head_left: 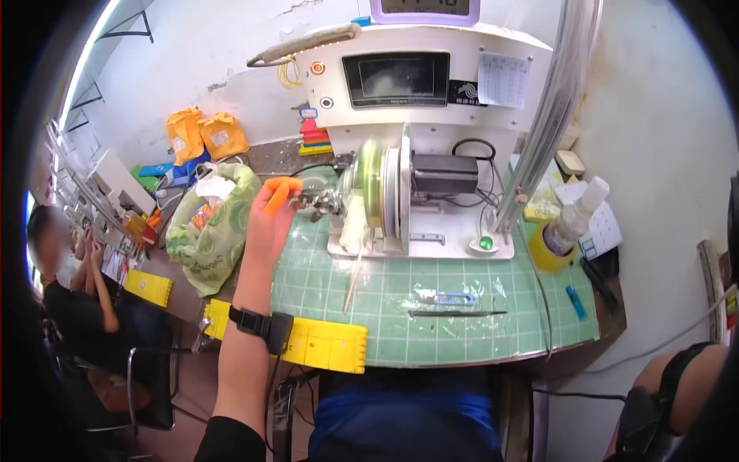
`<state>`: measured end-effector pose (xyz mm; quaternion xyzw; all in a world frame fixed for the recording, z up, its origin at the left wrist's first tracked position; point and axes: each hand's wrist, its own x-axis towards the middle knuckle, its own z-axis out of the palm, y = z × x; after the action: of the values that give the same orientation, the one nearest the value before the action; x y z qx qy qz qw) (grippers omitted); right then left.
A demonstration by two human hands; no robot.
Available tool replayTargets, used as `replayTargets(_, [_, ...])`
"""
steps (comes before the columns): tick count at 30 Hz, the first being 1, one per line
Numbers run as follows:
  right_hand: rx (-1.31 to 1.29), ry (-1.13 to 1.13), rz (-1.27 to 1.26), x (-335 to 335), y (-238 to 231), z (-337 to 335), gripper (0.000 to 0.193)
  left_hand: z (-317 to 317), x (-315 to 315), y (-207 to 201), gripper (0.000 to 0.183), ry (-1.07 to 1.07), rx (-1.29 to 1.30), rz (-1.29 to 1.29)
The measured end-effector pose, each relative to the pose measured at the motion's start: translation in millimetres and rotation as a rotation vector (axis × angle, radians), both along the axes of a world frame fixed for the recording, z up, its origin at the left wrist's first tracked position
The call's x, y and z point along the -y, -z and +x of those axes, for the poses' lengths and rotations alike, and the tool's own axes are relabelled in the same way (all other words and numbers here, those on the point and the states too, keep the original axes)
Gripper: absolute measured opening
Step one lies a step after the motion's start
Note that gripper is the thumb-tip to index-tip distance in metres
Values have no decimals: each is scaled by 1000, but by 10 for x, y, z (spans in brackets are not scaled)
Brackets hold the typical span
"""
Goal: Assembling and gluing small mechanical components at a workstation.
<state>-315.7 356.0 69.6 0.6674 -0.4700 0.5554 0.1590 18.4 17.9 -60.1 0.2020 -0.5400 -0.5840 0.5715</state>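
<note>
My left hand (271, 227) reaches up to the left side of a white bench machine (481, 231), orange covers (283, 192) on its fingertips. The fingers are pinched together beside a shiny metal part (322, 202) on the machine's left side; what they grip is too small to make out. Just right of that part stands an upright round wheel (392, 192), its green-yellow rim (371, 181) blurred. A whitish cloth-like piece (354, 225) hangs below the rim. Of my right arm (702, 389) only a strapped part shows at the lower right; the hand is out of view.
A green gridded mat (477, 339) carries a thin dark rod (458, 313), a blue-handled tool (454, 298) and a thin stick (352, 289). A yellow ruler (327, 346) lies along the front edge. Left is a bag (202, 254); right, a bottle (558, 231). Another person (81, 308) sits far left.
</note>
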Motion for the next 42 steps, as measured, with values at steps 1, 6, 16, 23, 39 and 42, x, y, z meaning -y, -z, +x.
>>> replayTargets(1, [14,-23,-18,23,31,-14,48,-19,-31,-50,15,6,-16,5])
replayTargets(6, [126,-142,-73,101,155,117,49,-18,-115,-103,14,-33,-19,-5])
replayTargets(16, [351,-549,7,309,268,337,50,-92,148,-116,16,22,-46,-17])
replayTargets(23, [391,-722,-143,572,242,293,51,-120,-2,-101,12,15,-31,1])
replayTargets(39, [435,-873,-155,125,-271,-114,54,-30,75,-80,15,-2,-18,-27])
replayTargets(42, [478,-928,-147,9,-405,-121,54,-43,6,-93,15,-11,-33,0])
